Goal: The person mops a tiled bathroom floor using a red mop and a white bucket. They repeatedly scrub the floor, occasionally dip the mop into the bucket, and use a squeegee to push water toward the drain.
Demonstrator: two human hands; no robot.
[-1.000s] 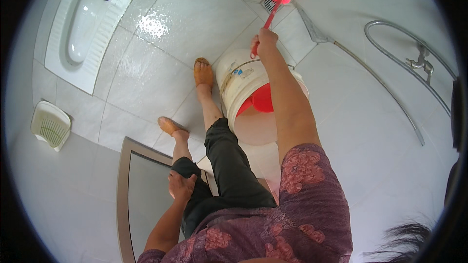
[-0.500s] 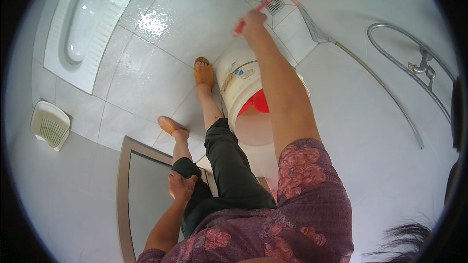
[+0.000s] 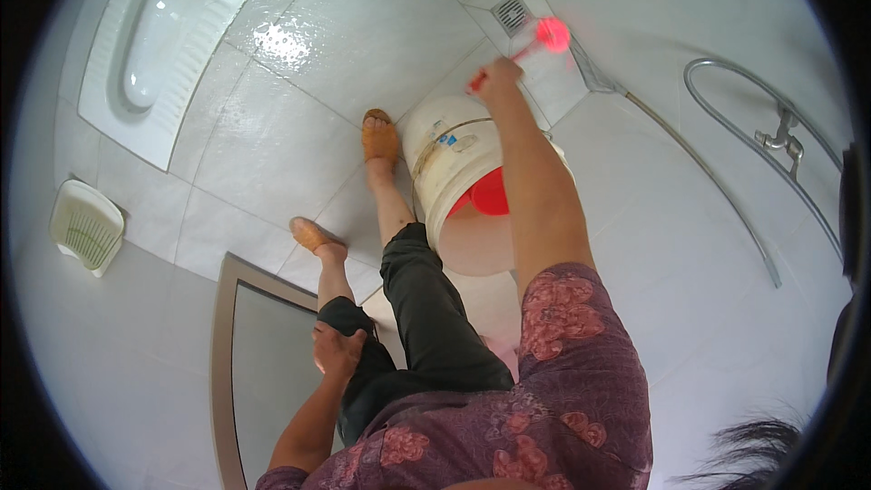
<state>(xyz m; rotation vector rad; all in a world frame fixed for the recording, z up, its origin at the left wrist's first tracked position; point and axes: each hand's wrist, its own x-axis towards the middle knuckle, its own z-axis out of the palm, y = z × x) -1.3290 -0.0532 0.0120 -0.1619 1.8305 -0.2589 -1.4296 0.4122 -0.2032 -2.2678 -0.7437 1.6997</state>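
My right hand [image 3: 499, 80] is closed round the red handle of a brush with a round, bright pink-red head [image 3: 552, 34]. The brush head is at the corner tiles, right of and nearer than the square floor drain [image 3: 511, 13]. Behind the forearm stands a large cream bucket [image 3: 445, 150] with cloudy water and a red scoop-like vessel [image 3: 490, 192] in it. My left hand [image 3: 337, 349] rests over my knee on the rolled dark trouser leg [image 3: 349, 316], thumb apart from the fingers, holding no tool.
A white squat toilet [image 3: 100, 95] is set in the floor at far left. Nearby lies a pale green slatted basket [image 3: 89, 227]. A framed door [image 3: 222, 345] is at lower left. A shower hose [image 3: 699, 163] and a metal tap [image 3: 785, 136] run along the right wall. The floor tiles shine wet.
My right hand has brought the brush right and nearer, from beyond the drain to the tiles beside it. The left hand stays on the knee.
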